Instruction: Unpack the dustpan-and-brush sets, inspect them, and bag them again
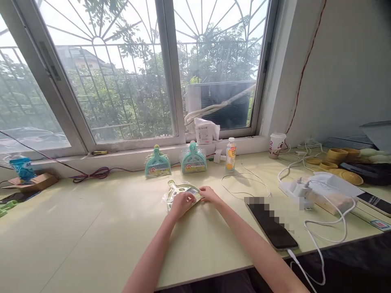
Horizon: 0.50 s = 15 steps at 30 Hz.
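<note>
A pale green dustpan and brush set in clear plastic wrap lies on the table in front of me, its handle pointing away to the upper left. My left hand is over its near middle, fingers curled and pressed onto the packaging; their tips are partly hidden. At the set's right edge, my right hand grips the corner between thumb and fingers. Two similar wrapped sets, a left one and a right one, stand upright against the sill beyond my hands.
A juice bottle and a paper cup stand at the back right. To the right lie a phone, white cables and a charger. A cardboard box and a cable coil are at left.
</note>
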Available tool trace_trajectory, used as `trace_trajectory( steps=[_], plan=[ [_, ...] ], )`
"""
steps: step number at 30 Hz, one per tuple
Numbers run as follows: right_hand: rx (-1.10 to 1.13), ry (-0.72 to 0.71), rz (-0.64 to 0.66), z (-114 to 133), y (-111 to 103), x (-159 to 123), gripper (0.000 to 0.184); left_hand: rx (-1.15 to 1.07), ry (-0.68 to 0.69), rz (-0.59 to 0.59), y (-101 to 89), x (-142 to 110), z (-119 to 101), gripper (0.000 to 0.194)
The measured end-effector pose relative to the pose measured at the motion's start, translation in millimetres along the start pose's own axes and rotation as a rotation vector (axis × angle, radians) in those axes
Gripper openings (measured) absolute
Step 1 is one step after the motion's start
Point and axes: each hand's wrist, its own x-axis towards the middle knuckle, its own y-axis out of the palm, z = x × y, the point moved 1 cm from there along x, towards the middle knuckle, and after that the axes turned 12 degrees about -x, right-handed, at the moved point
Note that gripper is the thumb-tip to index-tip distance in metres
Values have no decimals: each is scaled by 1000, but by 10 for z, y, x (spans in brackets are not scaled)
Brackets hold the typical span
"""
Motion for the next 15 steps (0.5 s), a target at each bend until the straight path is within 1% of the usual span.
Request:
trace_trajectory(
  steps=[1,3,5,6,7,8,9,10,11,12,13,14,15],
  plan=[
    [68,17,-7,-33,-13,-1,15,-22,7,4,-2,6,1,20],
    [157,33,-24,-99,-24,12,19,-78,13,16,-10,24,16,21],
    [188,17,-48,-152,-33,38,21,-166,26,32,-29,53,55,25],
    [199,-1,-76,-170,-41,50,21,-210,28,11,-47,72,89,28],
    [215,-24,-108,-180,-53,60,21,-244,22,-44,-71,92,134,31],
    [237,-48,-141,-184,-66,65,20,-262,3,-139,-101,110,190,36],
    [263,-71,-173,-182,-81,66,19,-264,-37,-265,-137,125,257,42],
    [289,-92,-204,-174,-97,63,18,-267,-97,-394,-174,134,330,50],
    [313,-111,-231,-162,-114,54,16,-290,-176,-497,-209,136,405,60],
    [335,-130,-251,-147,-129,42,16,-339,-265,-570,-241,133,477,73],
    [355,-148,-266,-132,-145,28,16,-402,-350,-623,-272,125,541,86],
    [374,-168,-277,-117,-159,13,17,-475,-424,-649,-301,113,593,96],
    [392,-193,-281,-105,-173,0,19,-554,-476,-643,-329,100,633,102]
  ],
)
